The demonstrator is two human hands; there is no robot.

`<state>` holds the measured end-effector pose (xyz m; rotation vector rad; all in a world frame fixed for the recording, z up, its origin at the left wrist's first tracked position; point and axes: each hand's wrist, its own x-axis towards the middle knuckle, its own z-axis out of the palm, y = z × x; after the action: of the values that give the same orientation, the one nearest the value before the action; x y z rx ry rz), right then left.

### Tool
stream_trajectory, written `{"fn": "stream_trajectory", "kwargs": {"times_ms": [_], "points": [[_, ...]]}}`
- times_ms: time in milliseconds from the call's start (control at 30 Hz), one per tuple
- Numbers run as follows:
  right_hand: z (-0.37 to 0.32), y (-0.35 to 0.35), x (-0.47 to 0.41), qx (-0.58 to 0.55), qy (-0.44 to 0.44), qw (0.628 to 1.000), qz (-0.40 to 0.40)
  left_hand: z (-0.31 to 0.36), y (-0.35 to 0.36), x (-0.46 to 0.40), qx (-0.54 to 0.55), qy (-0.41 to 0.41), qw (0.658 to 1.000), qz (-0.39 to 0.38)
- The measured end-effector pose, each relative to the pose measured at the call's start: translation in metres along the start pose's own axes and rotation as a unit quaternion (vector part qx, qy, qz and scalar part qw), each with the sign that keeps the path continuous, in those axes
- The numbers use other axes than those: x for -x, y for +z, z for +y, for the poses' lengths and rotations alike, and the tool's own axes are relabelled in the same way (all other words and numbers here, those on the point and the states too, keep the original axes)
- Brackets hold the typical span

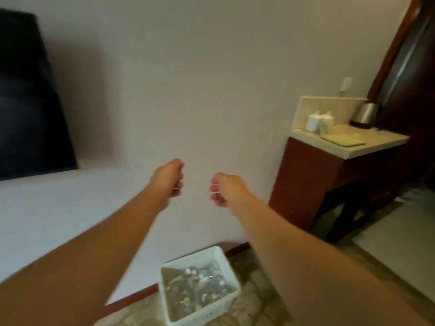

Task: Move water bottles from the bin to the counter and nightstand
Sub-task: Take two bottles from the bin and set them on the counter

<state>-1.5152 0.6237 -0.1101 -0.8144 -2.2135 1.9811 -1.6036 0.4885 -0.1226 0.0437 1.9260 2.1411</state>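
Observation:
A white plastic bin (231, 274) stands on the patterned floor by the wall, low in the middle of the view. Several clear water bottles (200, 288) lie in it. Both my arms reach out in front of me, well above the bin. My left hand (168, 178) and my right hand (227, 190) hang side by side with the fingers curled in and nothing visible in them. The counter (376, 143), a pale stone top on a dark red wooden cabinet, stands at the right against the wall. The picture is blurred.
On the counter stand white cups (319, 122), a steel kettle (366, 114) and a pale tray (342, 140). A dark panel (30, 95) leans at the left above a white surface (58, 203). A dark wooden frame (400, 43) rises at the right.

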Motion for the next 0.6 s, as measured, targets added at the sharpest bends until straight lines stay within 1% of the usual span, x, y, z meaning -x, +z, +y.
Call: {"fn": "stream_trajectory", "kwargs": {"times_ms": [33,67,100,133,167,200,233,300,433,600], "points": [[0.001,-0.005,-0.010,-0.006,0.007,1.000,-0.017,-0.018,0.015,-0.032,0.002,-0.022,0.999,-0.046],[0.005,-0.017,-0.019,-0.010,0.008,1.000,-0.022,-0.039,0.044,-0.065,-0.024,-0.054,0.994,-0.097],[0.011,-0.027,-0.031,-0.001,-0.003,1.000,-0.023,-0.055,0.065,-0.095,-0.028,-0.053,0.989,-0.138],[0.013,-0.031,-0.050,0.007,-0.011,1.000,-0.012,-0.061,0.067,-0.113,-0.014,-0.049,0.988,-0.143],[0.013,-0.031,-0.073,-0.004,0.000,1.000,0.002,-0.060,0.052,-0.119,-0.007,-0.066,0.991,-0.117],[0.011,-0.026,-0.091,-0.017,0.027,0.999,0.004,-0.046,0.046,-0.113,-0.009,-0.076,0.996,-0.052],[0.010,-0.025,-0.106,-0.016,0.040,0.999,0.001,-0.038,0.038,-0.110,-0.002,-0.051,0.999,-0.016],[0.014,-0.033,-0.137,-0.019,0.030,0.999,0.005,-0.035,0.037,-0.125,-0.002,-0.023,1.000,-0.005],[0.035,-0.045,-0.213,-0.011,0.040,0.999,-0.004,-0.046,0.068,-0.166,0.019,-0.024,0.999,0.018],[0.093,-0.046,-0.308,0.043,0.091,0.994,-0.049,-0.109,0.084,-0.230,0.029,-0.050,0.996,0.072]]}}
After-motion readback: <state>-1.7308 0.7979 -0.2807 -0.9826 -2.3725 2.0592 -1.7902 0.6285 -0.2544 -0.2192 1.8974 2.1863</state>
